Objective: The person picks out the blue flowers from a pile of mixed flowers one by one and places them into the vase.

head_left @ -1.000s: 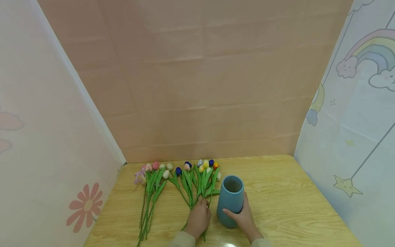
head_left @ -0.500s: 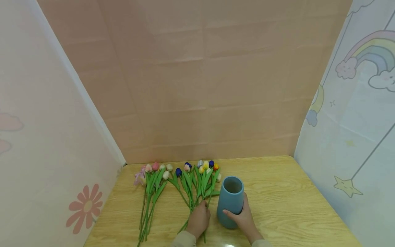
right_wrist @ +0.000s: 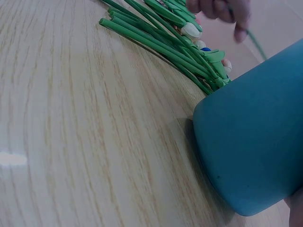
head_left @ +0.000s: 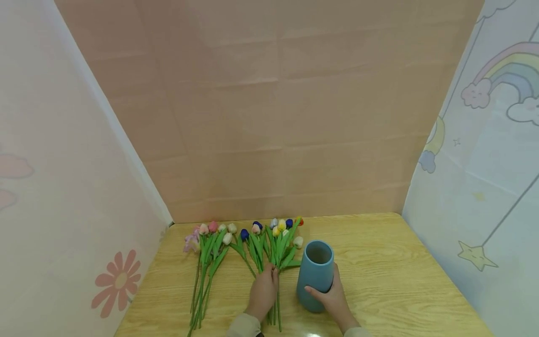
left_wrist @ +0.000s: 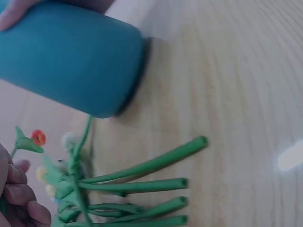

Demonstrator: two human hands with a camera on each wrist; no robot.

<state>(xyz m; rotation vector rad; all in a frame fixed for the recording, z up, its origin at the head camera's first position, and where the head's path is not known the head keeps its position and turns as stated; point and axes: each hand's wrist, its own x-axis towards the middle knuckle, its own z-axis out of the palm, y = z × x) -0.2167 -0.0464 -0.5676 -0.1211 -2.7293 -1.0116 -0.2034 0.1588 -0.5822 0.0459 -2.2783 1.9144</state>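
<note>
My left hand [head_left: 263,291] has its fingers curled on the thin green stem of a red-orange tulip [head_left: 299,221], just above the middle bunch of tulips [head_left: 275,245]. In the left wrist view the tulip's red head [left_wrist: 38,137] stands apart from the bunch. The right wrist view shows the left hand [right_wrist: 225,12] raised off the table, its stem blurred. My right hand [head_left: 334,299] grips the side of a blue vase [head_left: 315,276], thumb across the front. The vase stands upright on the table, its mouth up; no flower shows in it.
Another bunch of tulips [head_left: 206,262], pink and white, lies to the left with stems towards me. A pale purple flower [head_left: 192,241] lies beside it. The wood-grain table [head_left: 391,271] ends at a brown backdrop [head_left: 286,140], with patterned sheets on both sides.
My left hand has moved up and slightly left from the stems, lifting the red-orange tulip, whose head shifted up and right. The right hand and vase stay in place.
</note>
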